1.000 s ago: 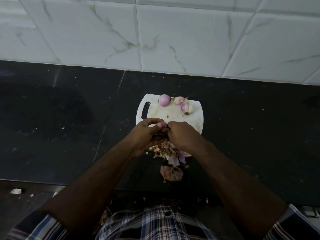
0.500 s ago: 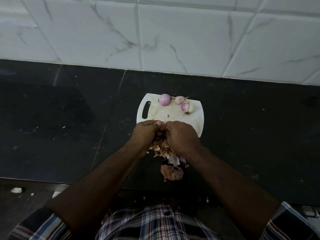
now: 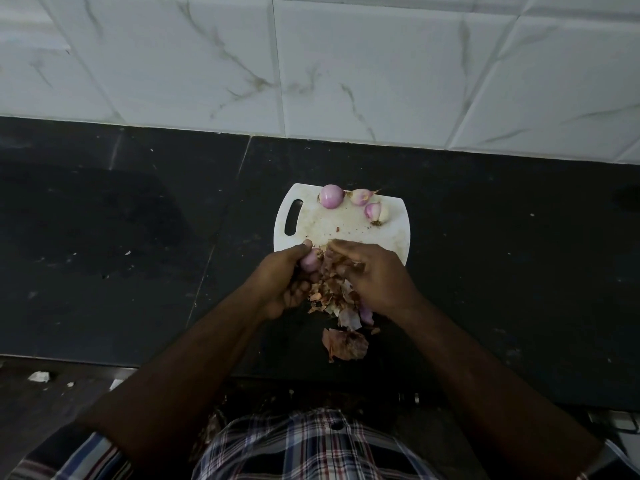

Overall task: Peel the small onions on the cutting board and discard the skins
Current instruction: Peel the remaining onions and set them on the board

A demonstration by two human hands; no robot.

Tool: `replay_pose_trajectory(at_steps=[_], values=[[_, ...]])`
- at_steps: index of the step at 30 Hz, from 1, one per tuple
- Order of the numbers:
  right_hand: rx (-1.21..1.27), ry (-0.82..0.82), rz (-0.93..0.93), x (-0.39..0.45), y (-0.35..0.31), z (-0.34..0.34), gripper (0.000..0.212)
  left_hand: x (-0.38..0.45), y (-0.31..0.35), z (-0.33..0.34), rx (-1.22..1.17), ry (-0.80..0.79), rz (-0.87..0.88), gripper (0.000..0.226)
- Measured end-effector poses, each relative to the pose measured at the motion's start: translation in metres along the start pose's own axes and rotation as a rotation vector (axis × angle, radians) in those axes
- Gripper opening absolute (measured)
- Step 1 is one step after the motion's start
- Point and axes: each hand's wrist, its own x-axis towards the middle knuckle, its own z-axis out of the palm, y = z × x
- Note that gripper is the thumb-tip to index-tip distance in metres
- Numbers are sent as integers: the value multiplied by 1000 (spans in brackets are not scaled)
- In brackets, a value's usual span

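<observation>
A white cutting board [image 3: 346, 226] lies on the dark counter. Three small onions rest along its far edge: a round purple onion [image 3: 331, 196], a pale onion with a dry tail [image 3: 361, 196], and a half-pale onion [image 3: 376, 212]. My left hand [image 3: 287, 278] grips a small pink onion [image 3: 310, 259] at the board's near edge. Just to its right, my right hand [image 3: 375, 277] pinches a strip of brown skin [image 3: 337, 261] coming off that onion. A pile of peeled skins [image 3: 341, 306] lies on the counter below both hands, partly hidden by them.
A large loose skin [image 3: 344, 344] lies nearest the counter's front edge. The black counter [image 3: 138, 237] stretches left and right of the board. A white marble-tiled wall [image 3: 311, 64] rises behind. Small white scraps [image 3: 40, 376] lie on the floor at lower left.
My hands have drawn slightly apart. The right hand has pulled a strip of skin away, so the pink onion in my left hand shows more.
</observation>
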Motion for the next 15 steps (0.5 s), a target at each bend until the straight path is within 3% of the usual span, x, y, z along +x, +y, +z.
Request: replay_pose_trajectory(at_steps=[4,9,15], values=[[158,-90,8,10,-12,1,38,-2,3,4,0,-99,-56,50],[325,147,31,15,-12,8,13,-10,9,15,-71,-190,-49,72],[425,176,108,12,-24,16,8,-15,11,26,-30,-6,198,77]])
